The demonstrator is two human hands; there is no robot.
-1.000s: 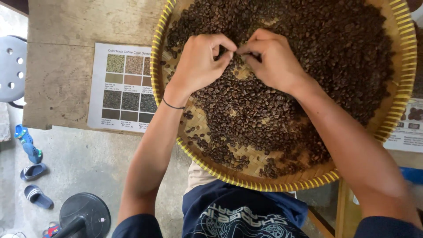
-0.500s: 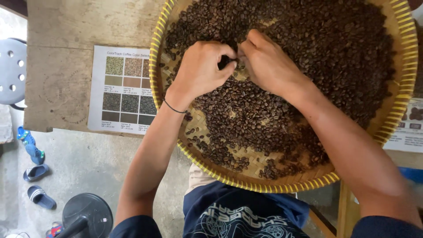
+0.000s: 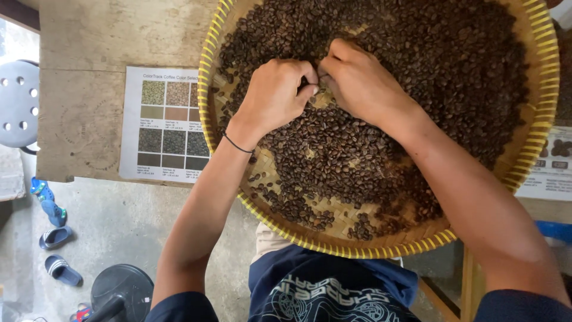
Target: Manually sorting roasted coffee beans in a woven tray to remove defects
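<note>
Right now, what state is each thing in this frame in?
Left hand: curled, fingertips pinched in the beans.
Right hand: curled, fingertips touching the left hand's.
Coffee beans: roasted dark, spread loose.
Woven tray: flat, overhanging the table edge.
Colour chart: flat, partly under the tray.

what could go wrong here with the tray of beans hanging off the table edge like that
1. The woven tray juts past the wooden table toward the person; leaning on its near rim might tip it and spill the coffee beans.
2. Left hand and right hand pinch close together in the pile, so they may flick beans over the rim.
3. The colour chart sheet lies partly under the tray; shifting the tray might drag it.
</note>
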